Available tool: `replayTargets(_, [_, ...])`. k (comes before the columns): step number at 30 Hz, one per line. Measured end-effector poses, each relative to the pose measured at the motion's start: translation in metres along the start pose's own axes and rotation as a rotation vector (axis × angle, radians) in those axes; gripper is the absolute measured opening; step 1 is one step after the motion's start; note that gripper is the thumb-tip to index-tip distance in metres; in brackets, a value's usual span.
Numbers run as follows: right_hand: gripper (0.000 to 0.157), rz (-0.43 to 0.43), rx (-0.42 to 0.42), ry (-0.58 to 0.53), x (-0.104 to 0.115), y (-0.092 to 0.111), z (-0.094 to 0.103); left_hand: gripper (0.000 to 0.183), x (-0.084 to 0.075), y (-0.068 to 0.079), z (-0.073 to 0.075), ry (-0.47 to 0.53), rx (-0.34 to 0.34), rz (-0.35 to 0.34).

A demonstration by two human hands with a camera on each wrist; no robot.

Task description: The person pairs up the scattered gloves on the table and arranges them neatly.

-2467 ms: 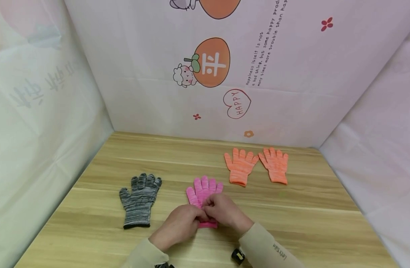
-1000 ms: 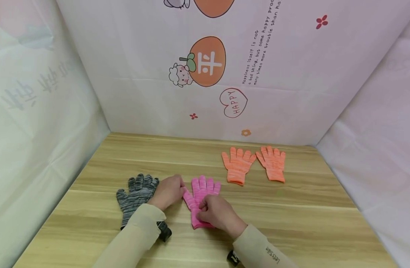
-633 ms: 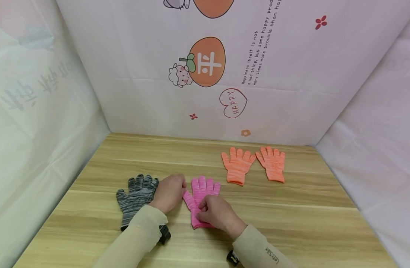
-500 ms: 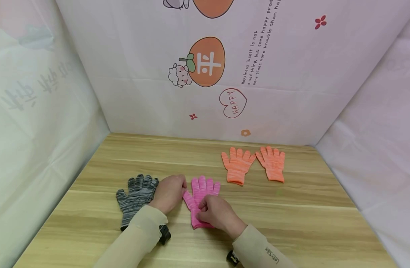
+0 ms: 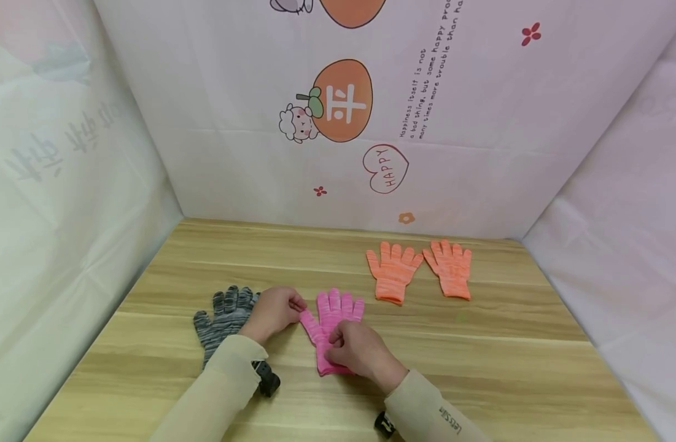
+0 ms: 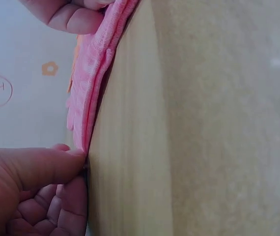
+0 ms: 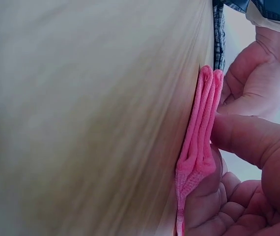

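One pink glove (image 5: pixel 329 320) is lying at six o'clock; your left hand (image 5: pixel 274 312), up from the cuff (image 5: pixel 330 368), is pinching the glove's thumb (image 5: pixel 311 327), seemingly spreading it toward ten; your right hand (image 5: pixel 358 350) is touching at four, pinch unclear.

This is probably a makeshift tabletop booth: printed white sheets (image 5: pixel 233 178) wall in a wood-grain table (image 5: pixel 509 374).
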State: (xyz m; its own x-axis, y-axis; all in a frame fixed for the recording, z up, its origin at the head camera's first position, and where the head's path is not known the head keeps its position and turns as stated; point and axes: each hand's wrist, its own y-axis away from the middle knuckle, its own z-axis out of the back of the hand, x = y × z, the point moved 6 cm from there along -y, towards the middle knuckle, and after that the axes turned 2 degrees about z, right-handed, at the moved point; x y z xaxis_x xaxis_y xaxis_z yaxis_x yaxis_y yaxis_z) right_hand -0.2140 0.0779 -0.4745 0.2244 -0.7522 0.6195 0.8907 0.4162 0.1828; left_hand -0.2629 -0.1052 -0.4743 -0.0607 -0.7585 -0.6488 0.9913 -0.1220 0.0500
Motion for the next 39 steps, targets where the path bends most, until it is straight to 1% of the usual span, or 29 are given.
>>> replayTargets(3, [0.019, -0.013, 0.004, -0.008, -0.001, 0.0, -0.001, 0.013, 0.005, -0.001, -0.002, 0.068, 0.025, 0.046])
replayTargets(7, [0.019, -0.013, 0.006, -0.011, -0.002, 0.0, -0.003, 0.012, 0.006, 0.001, -0.003, 0.085, 0.041, 0.051])
replayTargets(13, [0.019, -0.001, -0.003, -0.01, -0.002, 0.001, -0.002, 0.01, 0.001, 0.004, -0.001, 0.057, 0.004, 0.03])
replayTargets(15, [0.019, 0.0, -0.002, -0.008, -0.002, 0.001, -0.002, 0.013, -0.002, 0.005, 0.0, 0.071, -0.01, 0.035])
replayTargets(16, [0.019, 0.002, -0.002, -0.007, -0.002, 0.001, -0.002, 0.015, -0.004, 0.005, -0.001, 0.099, -0.01, 0.038])
replayTargets(18, [0.019, 0.006, -0.002, -0.003, -0.002, 0.001, -0.002, 0.019, -0.008, 0.005, -0.003, 0.176, 0.003, 0.048])
replayTargets(19, [0.019, 0.01, -0.004, -0.001, -0.002, 0.001, -0.002, 0.022, -0.01, 0.006, -0.005, 0.245, 0.026, 0.056])
replayTargets(20, [0.018, 0.015, -0.006, 0.001, -0.002, 0.001, -0.001, 0.025, -0.012, 0.006, -0.009, 0.335, 0.061, 0.069])
replayTargets(22, [0.018, 0.025, -0.01, 0.006, -0.002, 0.001, -0.001, 0.031, -0.015, 0.009, -0.019, 0.532, 0.155, 0.11])
replayTargets(23, [0.018, 0.027, -0.012, 0.007, -0.002, 0.001, -0.001, 0.033, -0.016, 0.01, -0.023, 0.612, 0.194, 0.135])
replayTargets(25, [0.017, 0.032, -0.014, 0.01, -0.002, 0.001, -0.002, 0.035, -0.016, 0.013, -0.032, 0.746, 0.253, 0.197])
replayTargets(26, [0.017, 0.032, -0.014, 0.011, -0.002, 0.001, -0.002, 0.036, -0.016, 0.014, -0.035, 0.783, 0.264, 0.219])
replayTargets(27, [0.017, 0.03, -0.014, 0.012, -0.002, 0.0, -0.002, 0.037, -0.015, 0.014, -0.036, 0.795, 0.265, 0.23])
replayTargets(29, [0.018, 0.026, -0.012, 0.012, -0.002, 0.0, -0.002, 0.037, -0.015, 0.015, -0.036, 0.774, 0.24, 0.227])
replayTargets(34, [0.018, 0.012, -0.009, 0.009, -0.001, 0.001, -0.001, 0.037, -0.013, 0.014, -0.03, 0.66, 0.179, 0.192])
replayTargets(39, [0.019, 0.007, -0.006, 0.011, 0.0, 0.001, 0.001, 0.035, -0.007, 0.012, -0.024, 0.572, 0.116, 0.19])
